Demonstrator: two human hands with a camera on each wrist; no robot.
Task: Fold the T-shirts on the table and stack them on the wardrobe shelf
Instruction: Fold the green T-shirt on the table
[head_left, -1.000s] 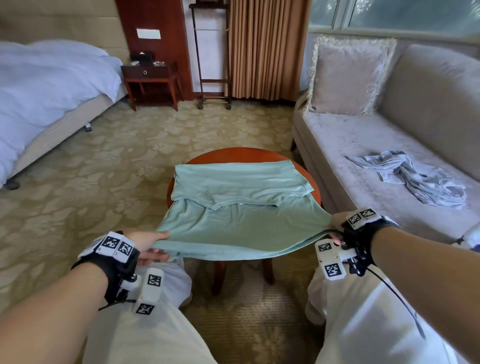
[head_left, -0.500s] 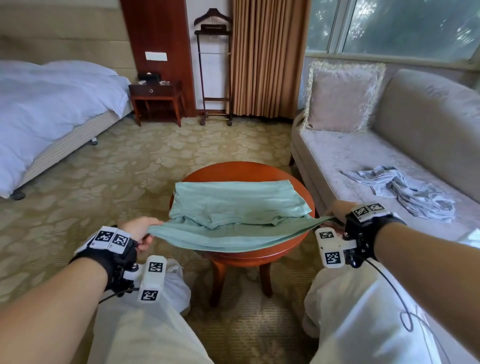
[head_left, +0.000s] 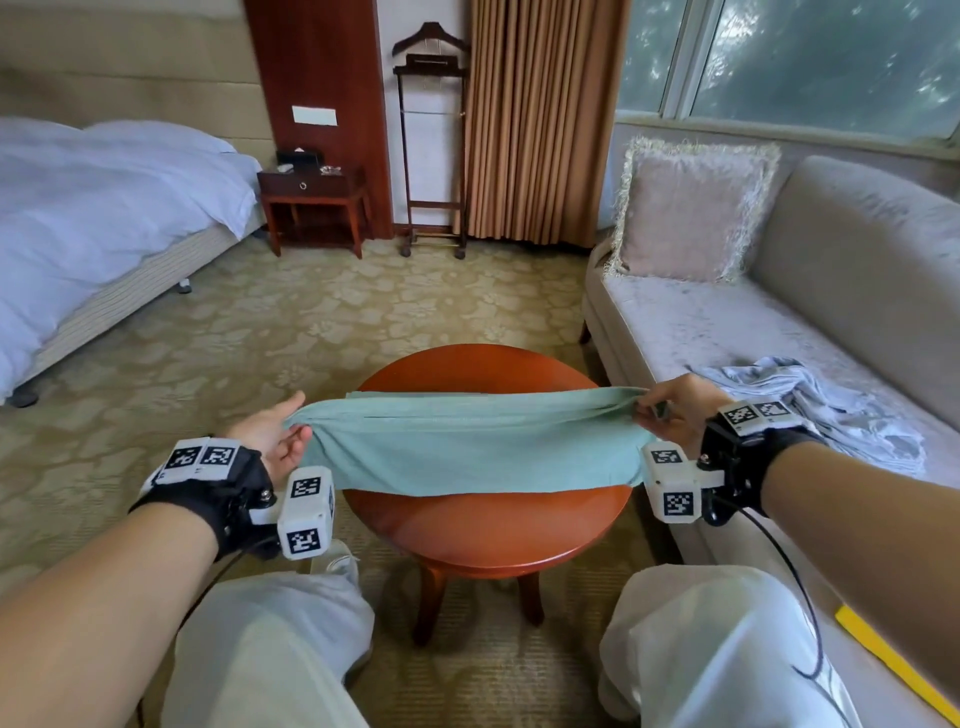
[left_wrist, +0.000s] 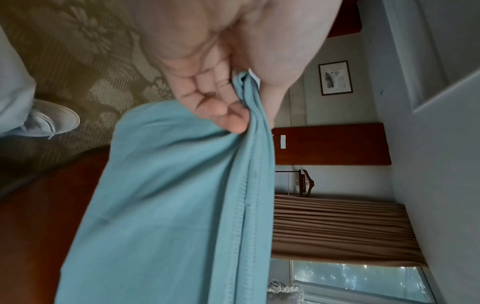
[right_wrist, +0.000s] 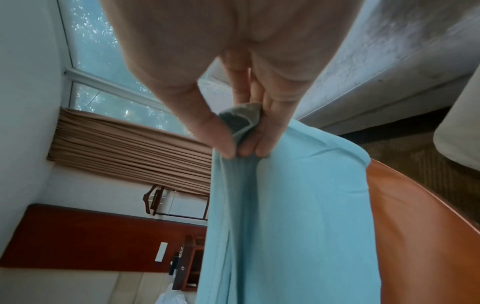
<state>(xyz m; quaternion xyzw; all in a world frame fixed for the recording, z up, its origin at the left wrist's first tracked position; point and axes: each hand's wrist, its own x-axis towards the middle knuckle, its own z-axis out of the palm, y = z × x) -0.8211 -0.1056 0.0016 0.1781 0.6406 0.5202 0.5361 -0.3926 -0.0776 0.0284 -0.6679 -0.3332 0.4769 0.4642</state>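
Two shirts are showing in the room, and no wardrobe is showing in any view, so the stacking part is not yet begun. The sofa (head_left: 727, 332) is standing at the right side, and a grey crumpled garment (head_left: 810, 400) is lying on its seat; it is probably another T-shirt that is waiting, but the head view is not showing it clearly enough to be sure. The round table (head_left: 488, 525) is standing in front of the person's knees. The green T-shirt (head_left: 467, 447) is hanging stretched between both hands above the table top, with its lower fold sagging to the wood or just above it. It is already looking like a narrow band of several layers, so I judge the folding of this shirt is near the middle: one more fold and then the laying down are remaining.

The left hand (head_left: 272, 434) is pinching the left end, the thumb on top and the curled fingers (left_wrist: 221, 111) pressing from under. The right hand (head_left: 675, 410) is pinching the right end, the thumb and fingertips (right_wrist: 249, 147) closed together on the bunched cloth.
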